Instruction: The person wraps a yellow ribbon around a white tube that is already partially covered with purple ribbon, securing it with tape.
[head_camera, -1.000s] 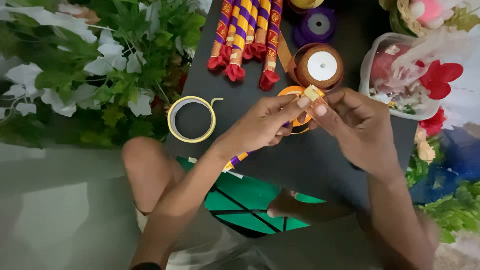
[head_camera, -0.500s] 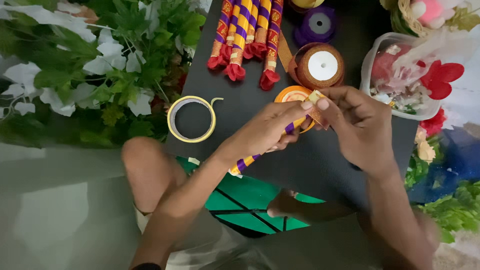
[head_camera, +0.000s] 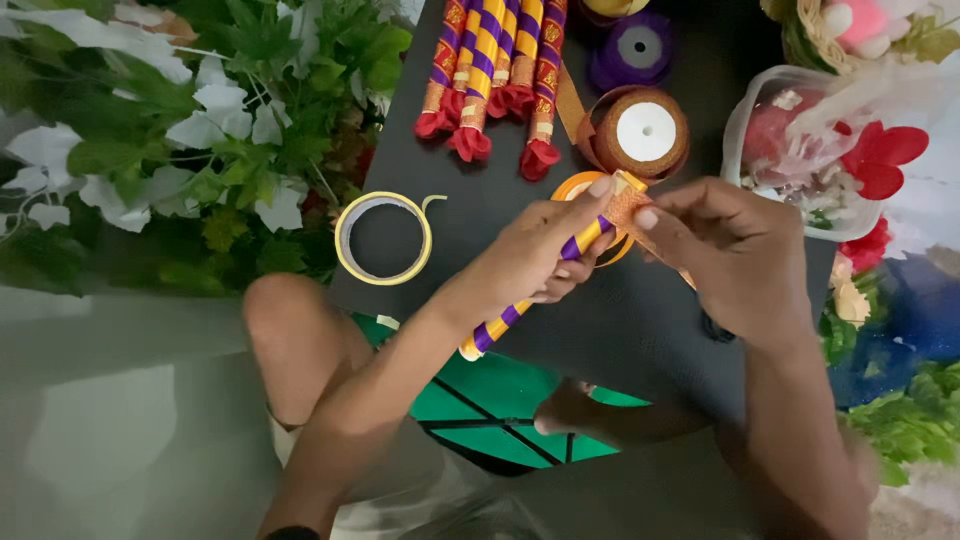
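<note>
Hands meet over the black board: our left hand (head_camera: 535, 255) is closed round the upper part of a purple-and-yellow striped stick (head_camera: 530, 300), which slants from lower left up to upper right. Our right hand (head_camera: 735, 255) pinches a strip of gold glitter ribbon (head_camera: 628, 205) against the stick's top end, thumb and forefinger pressed together on it. Both grips are therefore clamped, left on the stick, right on the ribbon.

The stick sits in the air just above the board (head_camera: 500, 215), its lower tip over the board's near edge, above a green cloth (head_camera: 470, 400) across the lap. An orange tape ring (head_camera: 580, 190) lies partly hidden under the hands. A spool of the same gold ribbon (head_camera: 645, 133) stands just beyond, touching nothing we hold (whether its tail runs to our strip we cannot tell). Four finished sticks with red rosette ends (head_camera: 495, 80) lie at the far edge; a yellow tape roll (head_camera: 383, 238) lies apart to the left.

Risks, as we judge them:
- The ribbon may slip off the rounded tip, since only two fingertips pin it.
- The wrap may go on crooked if the stick turns in the left grip.
- A tug could drag the spool into the finished sticks.
</note>
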